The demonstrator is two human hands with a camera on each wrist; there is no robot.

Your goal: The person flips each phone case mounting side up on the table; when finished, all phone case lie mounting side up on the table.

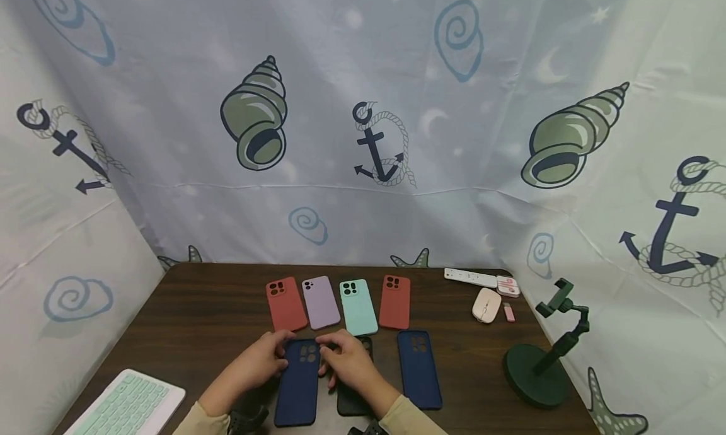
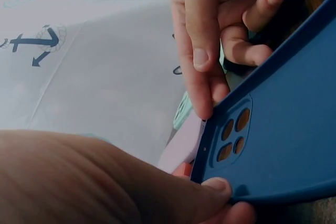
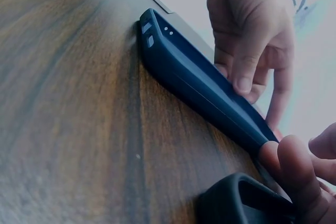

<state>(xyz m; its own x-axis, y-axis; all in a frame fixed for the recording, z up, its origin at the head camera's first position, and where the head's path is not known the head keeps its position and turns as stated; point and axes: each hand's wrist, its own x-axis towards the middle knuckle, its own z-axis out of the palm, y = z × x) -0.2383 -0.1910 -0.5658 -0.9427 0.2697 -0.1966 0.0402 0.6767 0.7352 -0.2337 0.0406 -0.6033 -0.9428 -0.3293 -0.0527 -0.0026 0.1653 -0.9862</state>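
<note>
A dark blue phone case (image 1: pixel 297 384) lies between the two hands, its hollow side up and its camera cutouts at the far end. My left hand (image 1: pixel 258 362) pinches its far left corner, thumb (image 2: pixel 216 184) inside the rim. My right hand (image 1: pixel 351 362) holds the far right corner with curled fingers; one fingertip (image 2: pixel 203 109) touches the top edge. Beneath my right hand lies a black phone case (image 1: pixel 353 402), partly covered; its rim (image 3: pixel 236 195) shows in the right wrist view. Another dark blue case (image 1: pixel 420 369) lies to the right.
Behind the hands lie red (image 1: pixel 286 304), lilac (image 1: pixel 321 302), mint (image 1: pixel 358 307) and second red (image 1: pixel 394 302) cases. A keyboard (image 1: pixel 127 403) is at left. At right are a green stand (image 1: pixel 535 375), a mouse (image 1: pixel 486 306), a USB stick (image 1: pixel 508 313) and a power strip (image 1: pixel 469 277).
</note>
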